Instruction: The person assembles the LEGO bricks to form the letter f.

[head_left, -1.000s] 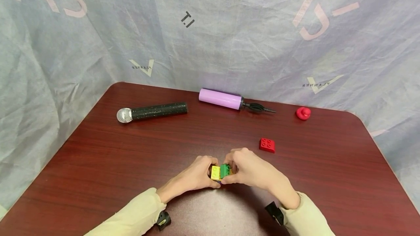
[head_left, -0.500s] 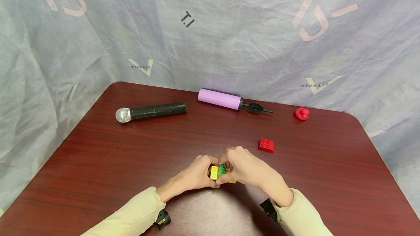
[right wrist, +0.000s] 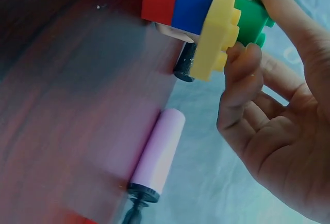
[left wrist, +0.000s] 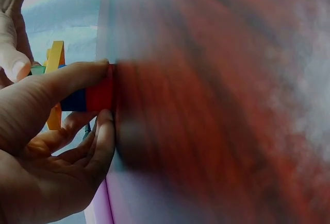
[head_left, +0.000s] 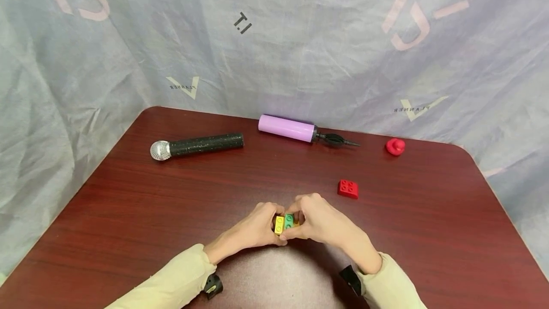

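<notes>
A small stack of toy building bricks stands on the table between both hands. Lowest is a red brick [right wrist: 161, 0], then a blue brick [right wrist: 195, 5]; a longer yellow brick [right wrist: 210, 36] lies across them, overhanging at the sides. On the yellow brick's studs sits a green brick [right wrist: 249, 20], midway along it in the head view. My left hand [head_left: 257, 227] grips the stack low down, thumb and fingers around the red and blue bricks. From the other side, my right hand [head_left: 323, 221] pinches the green brick between thumb and fingertips. Fingers partly hide the lower bricks in the head view.
Right of the hands lies a red brick [head_left: 348, 189] on the dark red table [head_left: 206, 190]. Farther back are a black microphone [head_left: 201, 146], a purple hand pump [head_left: 287, 128] and a red rubber duck [head_left: 395, 146]. A grey fabric curtain [head_left: 274, 61] hangs behind the table.
My right hand has moved slightly left, and the green brick, tilted earlier, now sits level beside the yellow brick's left studs. My left hand has kept its hold.
</notes>
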The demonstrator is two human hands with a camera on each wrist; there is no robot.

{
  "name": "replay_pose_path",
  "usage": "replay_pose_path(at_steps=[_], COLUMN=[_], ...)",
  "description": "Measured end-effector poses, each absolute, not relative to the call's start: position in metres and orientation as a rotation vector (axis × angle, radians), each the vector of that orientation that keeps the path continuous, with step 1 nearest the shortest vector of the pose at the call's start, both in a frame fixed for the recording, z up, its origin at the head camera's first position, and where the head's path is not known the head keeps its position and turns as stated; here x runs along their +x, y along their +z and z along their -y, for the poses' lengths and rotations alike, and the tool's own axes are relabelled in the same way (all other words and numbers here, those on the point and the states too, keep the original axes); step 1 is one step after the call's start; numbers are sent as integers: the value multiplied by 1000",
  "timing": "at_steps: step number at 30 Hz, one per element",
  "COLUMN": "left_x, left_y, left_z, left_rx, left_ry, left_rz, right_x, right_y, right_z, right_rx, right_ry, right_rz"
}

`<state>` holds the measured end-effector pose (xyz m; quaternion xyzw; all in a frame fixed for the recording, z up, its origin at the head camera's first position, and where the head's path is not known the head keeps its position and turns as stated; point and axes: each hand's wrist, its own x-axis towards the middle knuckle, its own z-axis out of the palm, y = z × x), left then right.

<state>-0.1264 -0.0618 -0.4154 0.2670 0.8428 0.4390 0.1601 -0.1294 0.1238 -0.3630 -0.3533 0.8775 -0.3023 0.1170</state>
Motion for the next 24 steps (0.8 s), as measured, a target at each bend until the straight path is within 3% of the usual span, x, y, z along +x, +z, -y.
replay_pose_path(at_steps=[12, 24], left_x=[-129, -129], left_y=[-416, -416], left_z=[60, 59], left_rx=[756, 780], left_ry=[1201, 1173], left_rz=[-2437, -2469], right_x=[-148, -149], right_y=[-392, -392], right_z=[-142, -141], right_rx=[-839, -740], right_ry=[-1313, -1360], right_rz=[-2252, -2187])
